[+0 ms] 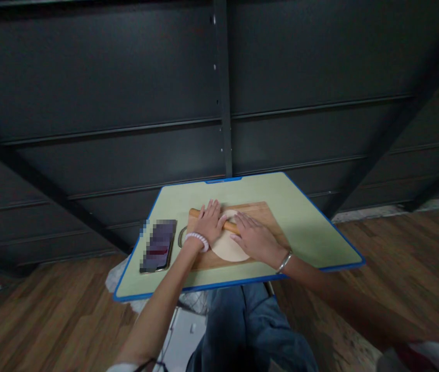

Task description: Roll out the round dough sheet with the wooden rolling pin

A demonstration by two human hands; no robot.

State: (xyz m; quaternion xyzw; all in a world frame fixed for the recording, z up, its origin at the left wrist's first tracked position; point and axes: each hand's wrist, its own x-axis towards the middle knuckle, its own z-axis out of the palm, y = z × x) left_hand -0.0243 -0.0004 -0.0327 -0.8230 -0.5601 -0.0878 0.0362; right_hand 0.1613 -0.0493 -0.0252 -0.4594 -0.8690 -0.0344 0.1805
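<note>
A wooden rolling pin lies slantwise across a round, thin sheet of dough. My left hand rests palm down over the pin's left part, fingers stretched out forward. Over its right end lies my right hand, also flat, with the fingers extended towards the upper left. Both palms touch the pin from above; neither wraps around it. Part of the dough is hidden beneath the hands and pin. Under the dough is a wooden cutting board with a metal loop handle on its left side.
The board lies on a pale green folding table with a blue edge. Left of the board is a smartphone, partly blurred out. A dark panelled metal wall stands behind the table. Below are my knees in jeans and a white box.
</note>
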